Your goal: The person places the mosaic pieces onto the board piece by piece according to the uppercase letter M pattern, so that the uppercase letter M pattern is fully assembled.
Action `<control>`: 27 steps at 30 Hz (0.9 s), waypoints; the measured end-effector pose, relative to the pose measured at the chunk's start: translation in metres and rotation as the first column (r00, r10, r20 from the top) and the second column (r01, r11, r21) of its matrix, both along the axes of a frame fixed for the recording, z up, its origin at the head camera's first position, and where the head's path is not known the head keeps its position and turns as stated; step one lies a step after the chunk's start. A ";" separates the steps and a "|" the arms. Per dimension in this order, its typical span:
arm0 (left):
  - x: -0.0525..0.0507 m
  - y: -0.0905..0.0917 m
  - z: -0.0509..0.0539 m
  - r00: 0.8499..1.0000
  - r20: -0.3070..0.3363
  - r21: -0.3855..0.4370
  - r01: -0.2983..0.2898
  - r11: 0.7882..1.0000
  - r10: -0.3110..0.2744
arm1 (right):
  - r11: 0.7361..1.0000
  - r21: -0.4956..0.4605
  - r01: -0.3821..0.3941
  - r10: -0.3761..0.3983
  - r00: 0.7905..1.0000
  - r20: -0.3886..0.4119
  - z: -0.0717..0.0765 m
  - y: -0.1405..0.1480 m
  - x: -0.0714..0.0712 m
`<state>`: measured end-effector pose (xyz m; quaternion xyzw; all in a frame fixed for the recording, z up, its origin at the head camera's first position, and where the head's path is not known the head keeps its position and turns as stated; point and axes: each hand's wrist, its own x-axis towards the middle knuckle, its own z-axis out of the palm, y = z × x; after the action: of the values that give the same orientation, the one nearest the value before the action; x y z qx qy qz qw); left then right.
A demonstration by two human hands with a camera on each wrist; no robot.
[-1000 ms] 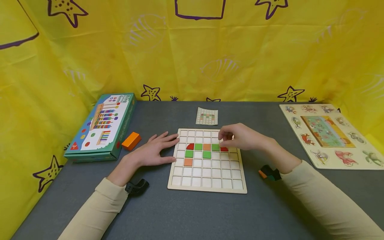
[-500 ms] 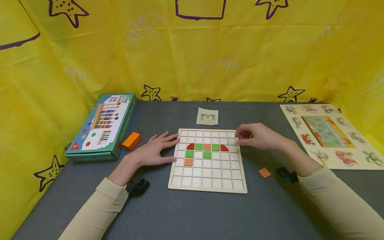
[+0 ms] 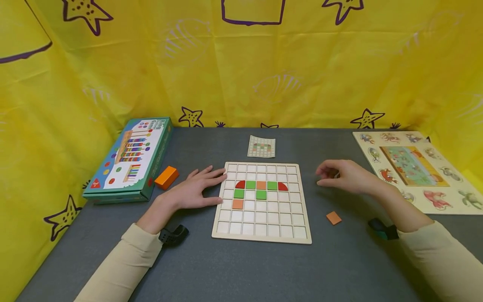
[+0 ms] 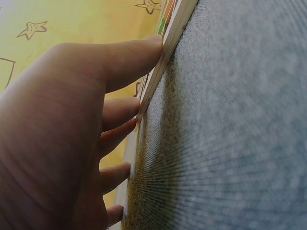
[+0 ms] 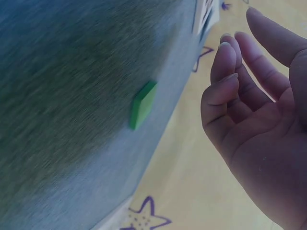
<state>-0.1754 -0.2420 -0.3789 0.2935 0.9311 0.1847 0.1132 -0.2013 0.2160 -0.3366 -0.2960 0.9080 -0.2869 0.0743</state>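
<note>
A wooden grid board [image 3: 260, 238] lies on the grey table, with green, orange and rounded red tiles [image 3: 282, 186] set in some of its squares. My left hand [image 3: 192, 191] rests along its left edge; in the left wrist view the thumb and fingertips touch the rim. Over the table to the right of the board hovers my right hand [image 3: 349, 177], fingers loosely bent and holding nothing. Below it a loose orange tile [image 3: 333, 218] lies flat. The right wrist view shows a green tile [image 5: 143, 105] on the table, which the head view hides behind the hand or arm.
Behind the board lies a small pattern card [image 3: 261, 147]. A boxed ring game [image 3: 130, 157] and an orange block [image 3: 166, 178] are at the left. On the right is a sea-animal puzzle board [image 3: 415, 172]. A yellow patterned cloth [image 3: 241, 63] hangs behind the table.
My right hand has moved right, away from the red tile at the pattern's right end and off the board, uncovering the loose orange tile. The left hand stays at the board's edge.
</note>
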 end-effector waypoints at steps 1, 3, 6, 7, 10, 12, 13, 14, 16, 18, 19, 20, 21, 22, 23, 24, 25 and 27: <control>0.000 0.000 0.000 1.000 0.000 0.001 0.000 1.000 0.000 | 1.000 0.004 0.004 -0.004 1.000 -0.002 -0.001 0.003 0.000; 0.000 0.000 0.000 1.000 0.001 0.001 0.000 1.000 0.000 | 1.000 0.009 0.016 -0.016 1.000 -0.002 -0.002 0.009 0.001; 0.001 -0.001 0.000 1.000 0.001 0.003 0.000 1.000 0.000 | 0.999 0.022 0.044 -0.044 0.999 -0.008 -0.005 0.018 0.001; 0.001 0.000 0.000 1.000 0.001 0.003 0.001 1.000 -0.001 | 0.998 0.024 0.053 -0.053 0.999 -0.010 -0.005 0.021 0.000; 0.001 0.000 0.001 1.000 0.005 0.005 -0.001 1.000 0.001 | 0.997 0.029 0.072 -0.071 0.997 -0.023 -0.008 0.030 -0.001; 0.001 0.000 0.001 1.000 0.003 0.006 0.001 1.000 -0.001 | 0.996 0.033 0.079 -0.078 0.997 -0.024 -0.010 0.036 -0.002; 0.001 0.000 0.001 1.000 0.003 0.006 0.002 1.000 -0.002 | 0.996 0.033 0.081 -0.080 0.997 -0.020 -0.011 0.039 -0.002; 0.001 0.000 0.001 1.000 0.001 0.006 0.002 1.000 -0.002 | 0.996 0.032 0.083 -0.083 0.996 -0.014 -0.012 0.041 -0.003; 0.001 0.000 0.001 1.000 -0.004 0.009 0.008 1.000 -0.008 | 0.995 0.033 0.090 -0.090 0.996 0.000 -0.014 0.045 -0.003; 0.001 0.000 0.001 1.000 -0.009 0.010 0.011 1.000 -0.011 | 0.995 0.033 0.098 -0.099 0.995 0.012 -0.015 0.049 -0.004; 0.001 0.000 0.001 1.000 -0.008 0.010 0.010 1.000 -0.010 | 0.994 0.031 0.102 -0.103 0.995 0.017 -0.016 0.050 -0.005; 0.001 0.000 0.001 1.000 -0.009 0.011 0.012 1.000 -0.012 | 0.994 0.031 0.105 -0.106 0.994 0.023 -0.016 0.051 -0.005; 0.001 0.000 0.001 1.000 -0.009 0.010 0.012 1.000 -0.012 | 0.994 0.033 0.108 -0.109 0.994 0.029 -0.016 0.052 -0.005; 0.001 0.000 0.001 1.000 -0.010 0.009 0.012 1.000 -0.012 | 0.993 0.034 0.109 -0.110 0.993 0.033 -0.017 0.052 -0.006; 0.001 0.000 0.000 1.000 -0.008 0.007 0.010 1.000 -0.010 | 0.993 0.036 0.110 -0.112 0.993 0.039 -0.018 0.053 -0.006; 0.001 0.000 0.000 1.000 -0.008 0.006 0.009 1.000 -0.009 | 0.993 0.038 0.112 -0.114 0.993 0.042 -0.018 0.053 -0.006; 0.001 0.000 0.000 1.000 -0.007 0.005 0.007 1.000 -0.007 | 0.993 0.042 0.114 -0.116 0.992 0.043 -0.019 0.054 -0.007; 0.001 0.000 0.000 1.000 -0.006 0.005 0.005 1.000 -0.005 | 0.992 0.053 0.111 -0.113 0.993 0.041 -0.022 0.054 -0.008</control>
<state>-0.1749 -0.2425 -0.3790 0.2968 0.9302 0.1856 0.1100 -0.2092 0.2700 -0.3581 -0.2363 0.9283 -0.2739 0.0857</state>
